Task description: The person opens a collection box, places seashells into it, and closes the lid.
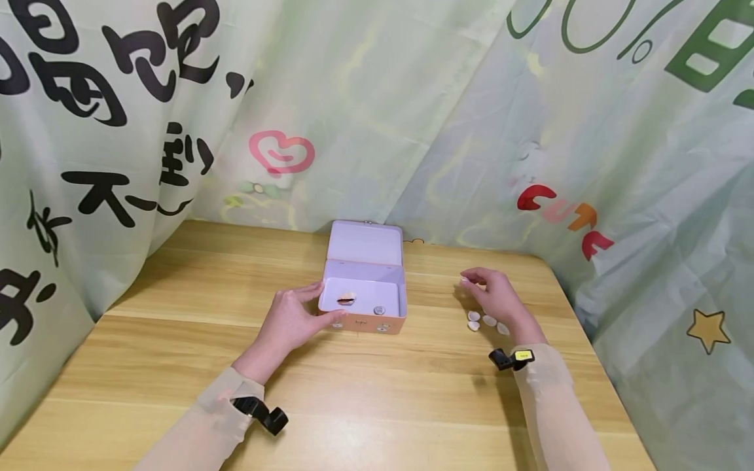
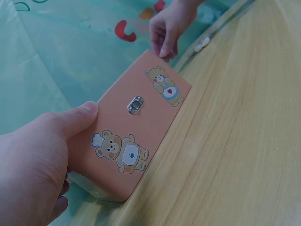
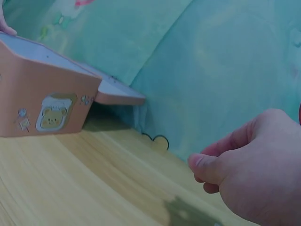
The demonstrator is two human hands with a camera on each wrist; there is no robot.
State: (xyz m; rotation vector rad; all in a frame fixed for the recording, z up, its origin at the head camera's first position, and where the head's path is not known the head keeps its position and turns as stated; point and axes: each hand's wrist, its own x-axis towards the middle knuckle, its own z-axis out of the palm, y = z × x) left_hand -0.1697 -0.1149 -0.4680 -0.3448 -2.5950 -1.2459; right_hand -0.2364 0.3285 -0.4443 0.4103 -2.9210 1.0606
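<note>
A pale printed curtain [image 1: 377, 98] is hanging behind the wooden table [image 1: 353, 405]. On the table's far part, just left of the right hand's working area, the orange tin box [image 1: 373, 325] is standing upright; its lavender-lined lid [image 1: 365, 243] is leaning back. Status, by judgement: the opening stage is looking complete.

Left hand [image 1: 290, 320]: it is reaching in from the near left and gripping the box's near-left corner, thumb lying on the front face, other fingers bracing the left side. It is apparently steadying the box.

Right hand [image 1: 497, 297]: it is hovering over the table, well apart from the box on its right, wrist bent inward, thumb and forefinger meeting. It is pinching a pale piece [image 1: 464, 279], which the right wrist view is not showing.

Four loose pale pieces [image 1: 489, 320] are lying close together below that hand. Inside the box, a brown-and-white item [image 1: 346, 299] is resting left of a small round grey item [image 1: 379, 310]. Judging from this spread, handling of the pale pieces is remaining unfinished: one is in hand, four are lying untouched.
</note>
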